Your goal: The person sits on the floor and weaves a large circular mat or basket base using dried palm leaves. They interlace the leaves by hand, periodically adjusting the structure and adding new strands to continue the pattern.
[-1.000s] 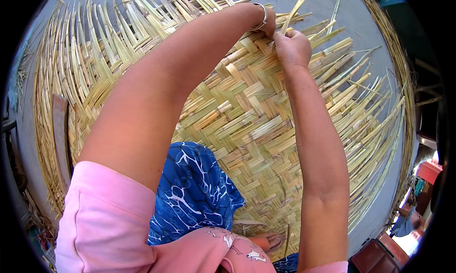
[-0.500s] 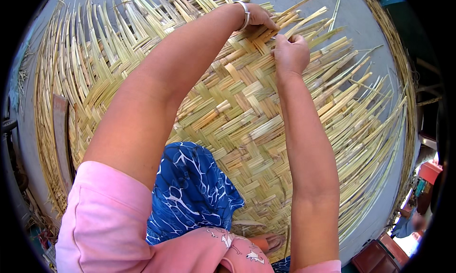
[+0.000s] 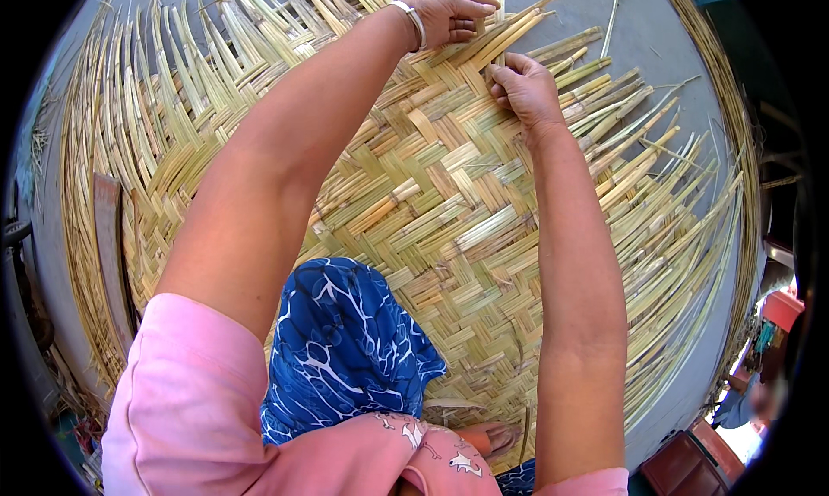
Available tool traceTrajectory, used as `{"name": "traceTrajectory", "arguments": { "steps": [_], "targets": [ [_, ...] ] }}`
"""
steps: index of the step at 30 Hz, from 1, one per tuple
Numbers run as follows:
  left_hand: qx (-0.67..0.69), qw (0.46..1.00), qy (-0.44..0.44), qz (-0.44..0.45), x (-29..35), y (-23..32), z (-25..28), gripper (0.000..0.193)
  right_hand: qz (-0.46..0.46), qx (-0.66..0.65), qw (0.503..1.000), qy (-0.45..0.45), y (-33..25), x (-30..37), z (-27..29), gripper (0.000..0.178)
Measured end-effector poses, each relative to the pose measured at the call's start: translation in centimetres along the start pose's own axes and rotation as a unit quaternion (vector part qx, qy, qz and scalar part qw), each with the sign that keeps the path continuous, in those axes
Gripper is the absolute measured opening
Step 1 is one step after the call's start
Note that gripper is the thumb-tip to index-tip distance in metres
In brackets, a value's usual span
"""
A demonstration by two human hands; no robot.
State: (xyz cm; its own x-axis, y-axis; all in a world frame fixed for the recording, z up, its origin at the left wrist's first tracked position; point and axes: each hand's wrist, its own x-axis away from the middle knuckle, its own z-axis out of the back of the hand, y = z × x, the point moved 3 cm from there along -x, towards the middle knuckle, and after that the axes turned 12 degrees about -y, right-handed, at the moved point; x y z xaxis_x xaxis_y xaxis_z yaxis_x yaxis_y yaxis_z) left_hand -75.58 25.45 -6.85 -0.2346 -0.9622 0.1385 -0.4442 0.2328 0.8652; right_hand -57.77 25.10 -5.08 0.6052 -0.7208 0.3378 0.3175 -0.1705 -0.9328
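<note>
A large mat of flat split-reed strips (image 3: 414, 194) in a diagonal weave lies before me, its loose strip ends fanning out at the far and right edges. At the far edge, my left hand (image 3: 449, 18), with a pale bangle (image 3: 415, 23) at the wrist, has its forefinger stretched out and the other fingers curled around an upright reed strip (image 3: 480, 26). My right hand (image 3: 528, 90) is a little nearer and to the right, its fingertips pinched on a short strip end (image 3: 498, 60). The two hands are apart, with loose strips between them.
A flat wooden bar (image 3: 110, 246) rests on the mat's left side. Beneath the mat is a grey floor (image 3: 665, 51). My knee, in blue patterned cloth (image 3: 345, 341), is on the near part. Reddish-brown boxlike objects (image 3: 686, 466) stand at the lower right.
My left hand has moved up and slightly left, away from the right hand. The right hand has shifted a little down and turned, opening a gap between them.
</note>
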Motion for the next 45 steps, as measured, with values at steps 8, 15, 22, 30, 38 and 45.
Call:
{"name": "traceTrajectory", "arguments": {
  "steps": [8, 15, 22, 30, 38, 45],
  "targets": [
    [-0.430, 0.871, 0.237, -0.014, 2.2, 0.2, -0.6, 0.018, 0.018, 0.078, 0.989, 0.123, 0.2, 0.6, -0.9, 0.023],
    [-0.672, 0.680, 0.273, 0.107, 2.9, 1.4, -3.4, 0.045, 0.189, 0.354, 0.891, 0.214, 0.9, 5.5, -1.2, 0.025],
    [-0.882, 0.456, 0.115, -0.032, 3.2, -0.6, -1.9, 0.031, 0.128, 0.572, 0.774, 0.239, 4.0, 13.8, -1.5, 0.041],
    [-0.872, 0.483, -0.058, 0.062, 0.8, 5.3, -4.3, 0.048, 0.119, 0.566, 0.777, 0.250, 4.8, 14.3, -1.6, 0.046],
    [-0.882, 0.464, -0.065, 0.052, -0.4, 5.5, -3.9, 0.049, 0.116, 0.563, 0.777, 0.258, 4.8, 14.2, -1.6, 0.046],
    [-0.910, 0.412, -0.041, 0.035, -1.6, 3.9, -3.1, 0.038, 0.114, 0.567, 0.774, 0.257, 4.9, 14.2, -1.5, 0.047]
  ]
}}
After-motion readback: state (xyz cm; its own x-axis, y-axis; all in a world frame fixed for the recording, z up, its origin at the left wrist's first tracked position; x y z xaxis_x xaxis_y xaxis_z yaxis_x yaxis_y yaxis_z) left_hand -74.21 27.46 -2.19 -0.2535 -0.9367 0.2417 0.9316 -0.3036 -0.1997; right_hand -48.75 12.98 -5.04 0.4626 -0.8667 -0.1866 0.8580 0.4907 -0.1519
